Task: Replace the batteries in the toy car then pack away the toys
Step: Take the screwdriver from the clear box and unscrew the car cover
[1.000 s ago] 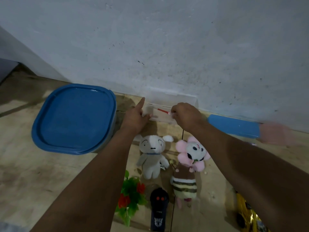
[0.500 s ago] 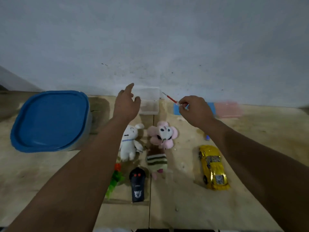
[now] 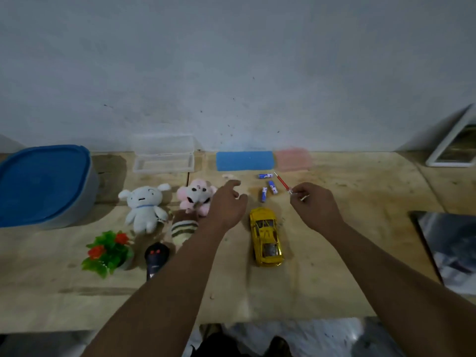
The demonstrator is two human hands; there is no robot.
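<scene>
The right hand [image 3: 315,202] pinches a red screwdriver [image 3: 282,182] in its fingers; the left hand [image 3: 226,203] hovers with loose, empty fingers, the yellow toy car [image 3: 266,237] just below between them.

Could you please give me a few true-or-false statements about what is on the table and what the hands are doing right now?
1. The right hand pinches a red screwdriver. True.
2. The left hand grips the yellow toy car. False: it holds nothing, and the car lies on the table.
3. Three batteries lie beyond the car. True.
4. The blue-lidded tub is open. False: its lid is on.
</scene>
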